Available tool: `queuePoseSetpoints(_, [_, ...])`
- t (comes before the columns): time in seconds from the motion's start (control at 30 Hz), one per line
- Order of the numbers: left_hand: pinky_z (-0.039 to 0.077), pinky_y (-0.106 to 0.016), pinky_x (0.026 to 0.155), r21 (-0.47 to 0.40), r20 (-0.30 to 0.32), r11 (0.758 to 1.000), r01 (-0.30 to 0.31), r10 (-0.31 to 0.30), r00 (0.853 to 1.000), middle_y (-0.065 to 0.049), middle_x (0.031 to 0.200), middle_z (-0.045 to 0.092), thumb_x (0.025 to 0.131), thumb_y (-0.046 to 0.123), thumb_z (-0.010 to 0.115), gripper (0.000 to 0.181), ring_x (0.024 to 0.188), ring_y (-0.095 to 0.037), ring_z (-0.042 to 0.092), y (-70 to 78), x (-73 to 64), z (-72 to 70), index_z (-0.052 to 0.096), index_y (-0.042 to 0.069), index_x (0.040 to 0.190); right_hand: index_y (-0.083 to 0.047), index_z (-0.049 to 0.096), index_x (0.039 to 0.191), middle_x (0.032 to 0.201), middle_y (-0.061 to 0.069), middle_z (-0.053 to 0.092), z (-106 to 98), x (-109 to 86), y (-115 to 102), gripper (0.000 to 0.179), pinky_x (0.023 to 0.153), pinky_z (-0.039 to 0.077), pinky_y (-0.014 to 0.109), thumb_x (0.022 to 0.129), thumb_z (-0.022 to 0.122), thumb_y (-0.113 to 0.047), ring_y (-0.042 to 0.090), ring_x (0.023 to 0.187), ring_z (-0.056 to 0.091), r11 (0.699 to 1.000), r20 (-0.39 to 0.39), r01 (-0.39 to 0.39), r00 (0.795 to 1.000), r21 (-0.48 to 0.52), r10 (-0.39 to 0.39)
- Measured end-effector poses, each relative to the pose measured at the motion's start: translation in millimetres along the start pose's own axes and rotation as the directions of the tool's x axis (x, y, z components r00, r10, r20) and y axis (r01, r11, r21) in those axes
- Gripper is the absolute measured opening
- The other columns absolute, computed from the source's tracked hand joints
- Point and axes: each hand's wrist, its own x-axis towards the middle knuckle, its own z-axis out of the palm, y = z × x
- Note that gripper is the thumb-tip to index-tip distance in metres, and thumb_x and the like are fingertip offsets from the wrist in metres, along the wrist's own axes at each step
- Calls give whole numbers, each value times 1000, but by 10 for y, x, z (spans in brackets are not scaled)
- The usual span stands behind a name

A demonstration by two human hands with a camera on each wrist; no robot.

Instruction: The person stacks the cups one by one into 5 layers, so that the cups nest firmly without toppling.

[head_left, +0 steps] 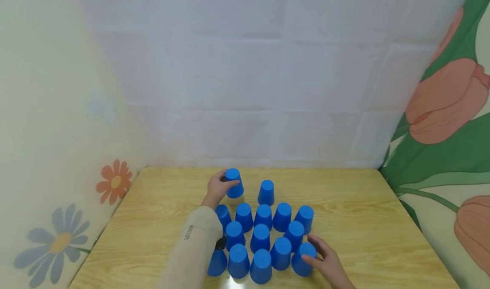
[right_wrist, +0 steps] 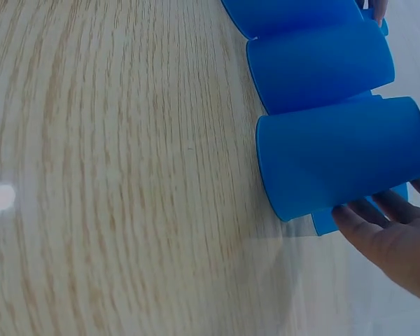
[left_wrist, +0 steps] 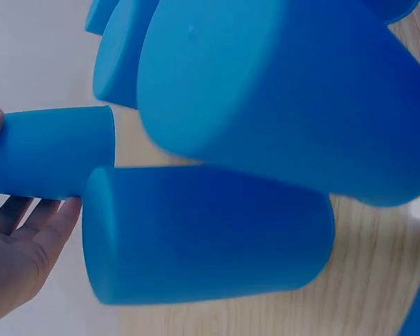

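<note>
Toward the back left of the table, my left hand [head_left: 217,189] grips a blue cup [head_left: 235,183] that is upside down. In the left wrist view that cup [left_wrist: 52,152] sits between thumb and fingers, its rim facing the other cups. At the front right corner of the group, my right hand [head_left: 327,261] is around another upside-down blue cup [head_left: 303,261], thumb on the near side and fingers on the far side. The right wrist view has the fingers against the side of this cup [right_wrist: 343,157]. A single blue cup [head_left: 266,192] stands just right of the left hand's cup.
Several more upside-down blue cups [head_left: 261,237] stand close together in rows between the arms. My left forearm [head_left: 193,242] reaches over the left side of the group, partly covering cups there. Behind the wooden table [head_left: 344,195] hangs a white cloth [head_left: 245,89].
</note>
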Motion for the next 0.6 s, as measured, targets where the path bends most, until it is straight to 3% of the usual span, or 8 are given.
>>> queuePoseSetpoints(0.37, [35, -48, 88, 6, 2, 1000, 23, -23, 1000, -19, 118, 47, 75, 15, 66, 51, 110, -35, 41, -27, 50, 171, 47, 3, 121, 1, 33, 129, 128, 25, 34, 20, -43, 79, 75, 86, 38, 46, 71, 69, -28, 44, 114, 30, 997, 38, 67, 997, -46, -65])
queuePoseSetpoints(0.6, [35, -48, 87, 41, 4, 998, 37, -37, 999, -19, 117, 48, 74, 11, 67, 49, 109, -35, 42, 2, 45, 328, 48, 2, 119, 3, 40, 124, 123, 25, 40, 26, -49, 130, 68, 83, 41, 45, 70, 70, -25, 45, 110, 35, 996, 13, 83, 996, -44, -83])
